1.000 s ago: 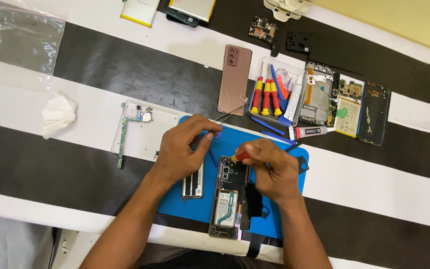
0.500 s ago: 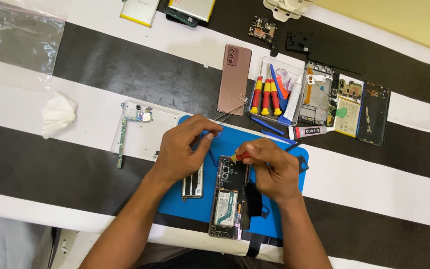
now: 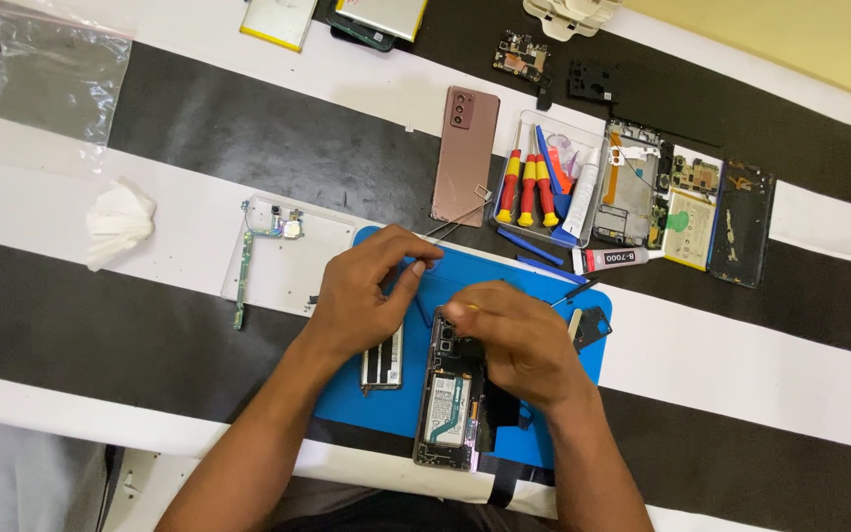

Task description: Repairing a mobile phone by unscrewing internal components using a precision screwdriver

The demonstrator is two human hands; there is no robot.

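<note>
The opened phone (image 3: 452, 394) lay lengthwise toward the frame's bottom, its top end under the right hand (image 3: 519, 345). That hand's grip pinched a small tool, while the left hand (image 3: 366, 296), fingers curled and released, rested just left.

An opened phone (image 3: 450, 404) is laid flat, back side up, on a blue mat (image 3: 554, 414); its top end is covered by the right hand (image 3: 519, 340), and its battery is seen just below that hand

opened phone (image 3: 448, 404) on work mat (image 3: 544, 296) near desk's front edge, both hands over it, battery (image 3: 383, 363) just left of phone, frame with flex cable (image 3: 273, 258) left of mat, screwdriver tray (image 3: 544, 182) behind mat, back cover (image 3: 465, 156) left of tray, tissue (image 3: 118, 222) far left
</note>
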